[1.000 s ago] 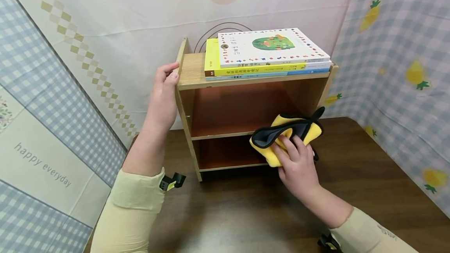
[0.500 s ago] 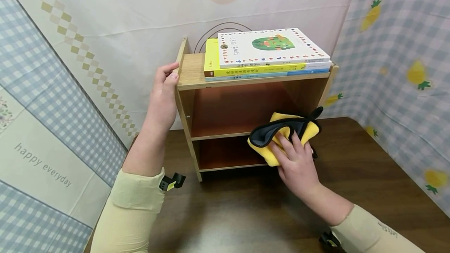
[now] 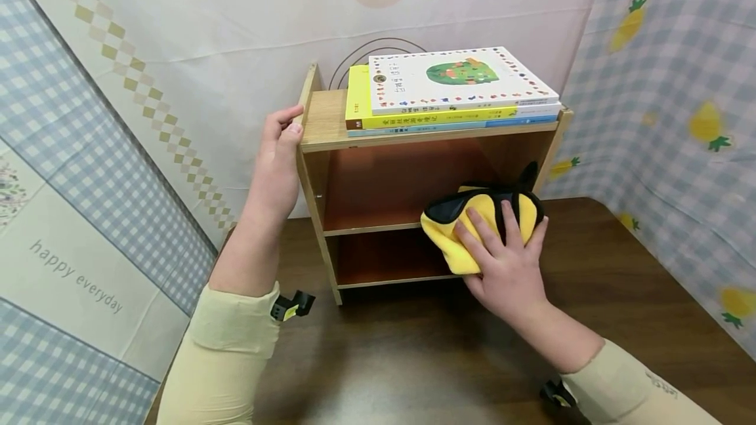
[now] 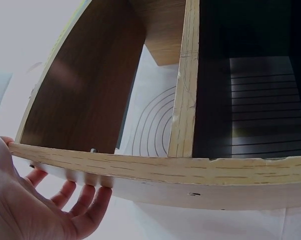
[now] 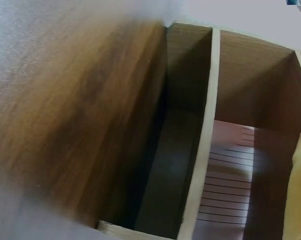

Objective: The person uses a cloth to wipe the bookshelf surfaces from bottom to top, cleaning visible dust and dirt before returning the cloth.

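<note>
My cloth [image 3: 445,241] is bright yellow, edged in black, and my sleeves [image 3: 218,353] are pale yellow-green. The shelf [image 3: 321,110] I grip is light tan wood, its inner boards reddish brown. On top, the white book [image 3: 466,77] has a red and blue speckled border round a green patch, over a yellow book [image 3: 357,94] and a blue one [image 3: 425,130]. I see a dark brown table [image 3: 378,359], blue-and-white checks on the left curtain [image 3: 77,103], olive and beige diamonds on the far white sheet [image 3: 266,12], and yellow pineapples on the right curtain's [image 3: 679,202] grey-blue checks.

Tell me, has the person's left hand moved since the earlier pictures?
No: in the head view, the left hand still grips the same upper left corner of the wooden shelf unit, with no visible shift.
</note>
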Motion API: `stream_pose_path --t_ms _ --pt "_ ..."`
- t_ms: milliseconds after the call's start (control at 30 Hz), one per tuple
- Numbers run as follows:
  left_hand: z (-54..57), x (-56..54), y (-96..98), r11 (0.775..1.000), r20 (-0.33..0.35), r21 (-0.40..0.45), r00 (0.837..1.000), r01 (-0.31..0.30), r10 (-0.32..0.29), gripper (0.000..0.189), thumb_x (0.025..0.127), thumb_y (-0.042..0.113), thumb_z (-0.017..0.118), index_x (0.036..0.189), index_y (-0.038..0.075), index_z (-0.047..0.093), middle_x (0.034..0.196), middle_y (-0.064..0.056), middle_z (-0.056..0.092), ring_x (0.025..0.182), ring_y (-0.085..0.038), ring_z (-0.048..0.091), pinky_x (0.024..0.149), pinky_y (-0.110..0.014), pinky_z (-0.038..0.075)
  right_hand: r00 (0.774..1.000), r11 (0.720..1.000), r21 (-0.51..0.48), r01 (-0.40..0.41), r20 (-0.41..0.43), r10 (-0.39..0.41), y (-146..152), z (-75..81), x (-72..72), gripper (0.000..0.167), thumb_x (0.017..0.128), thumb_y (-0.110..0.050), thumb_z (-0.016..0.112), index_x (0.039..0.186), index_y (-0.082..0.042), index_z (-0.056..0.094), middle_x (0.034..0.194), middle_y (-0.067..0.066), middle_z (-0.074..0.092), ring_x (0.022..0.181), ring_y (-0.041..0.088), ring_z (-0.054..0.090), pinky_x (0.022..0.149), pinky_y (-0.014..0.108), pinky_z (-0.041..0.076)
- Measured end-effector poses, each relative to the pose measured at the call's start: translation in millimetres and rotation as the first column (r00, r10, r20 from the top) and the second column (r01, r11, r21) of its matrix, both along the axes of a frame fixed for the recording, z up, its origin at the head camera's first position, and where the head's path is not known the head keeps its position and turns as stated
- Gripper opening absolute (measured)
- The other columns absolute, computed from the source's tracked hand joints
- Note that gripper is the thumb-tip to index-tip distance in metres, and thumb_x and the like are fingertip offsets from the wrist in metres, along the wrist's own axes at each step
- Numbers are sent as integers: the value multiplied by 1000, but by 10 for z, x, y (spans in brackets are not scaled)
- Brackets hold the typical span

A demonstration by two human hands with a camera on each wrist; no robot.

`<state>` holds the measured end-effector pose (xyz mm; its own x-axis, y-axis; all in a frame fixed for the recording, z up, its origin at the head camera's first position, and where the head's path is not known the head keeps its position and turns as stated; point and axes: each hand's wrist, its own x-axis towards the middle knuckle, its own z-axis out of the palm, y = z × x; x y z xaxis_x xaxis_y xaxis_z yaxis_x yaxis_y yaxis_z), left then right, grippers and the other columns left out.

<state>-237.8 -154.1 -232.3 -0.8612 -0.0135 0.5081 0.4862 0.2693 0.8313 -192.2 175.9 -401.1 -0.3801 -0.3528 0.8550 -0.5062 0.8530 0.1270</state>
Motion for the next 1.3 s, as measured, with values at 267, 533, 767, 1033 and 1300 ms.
stream_pose_path --t_ms 267,533,767,1033,1300 --pt "1 -1 -2 1000 -11 2 1000 -2 2 48 101 34 37 143 12 44 144 -6 43 124 -16 41 106 -35 29 998 998 -2 70 2 -70 16 91 72 54 96 -48 41 137 -18 60 156 9 36 146 43 18 107 75 0" --pt "6 13 -6 1000 -4 4 1000 -9 9 48 101 34 36 143 13 44 145 -5 42 126 -15 40 107 -35 28 990 995 36 -89 113 85 17 84 49 59 80 -17 57 136 0 56 149 16 46 143 36 32 116 55 20" --pt "3 9 -5 1000 -2 6 1000 1 -1 48 102 34 36 144 12 43 145 -5 42 126 -16 40 107 -35 29 982 991 69 -111 164 98 -21 -2 -27 52 88 -26 49 137 -9 57 146 16 49 144 39 29 114 59 20" --pt "2 10 -13 1000 -9 6 1000 -4 4 48 101 34 36 143 11 43 146 -6 41 126 -16 40 106 -35 29 986 982 117 -148 91 138 -138 -90 -109 51 104 -45 33 139 -16 57 153 11 42 144 40 28 114 60 18" --pt "-3 3 0 1000 -6 3 1000 -1 1 48 101 35 37 143 12 43 145 -6 42 126 -16 41 106 -35 29 986 976 155 -153 83 142 -242 -112 -138 53 105 -47 31 140 -16 56 155 8 40 145 39 28 114 59 19"
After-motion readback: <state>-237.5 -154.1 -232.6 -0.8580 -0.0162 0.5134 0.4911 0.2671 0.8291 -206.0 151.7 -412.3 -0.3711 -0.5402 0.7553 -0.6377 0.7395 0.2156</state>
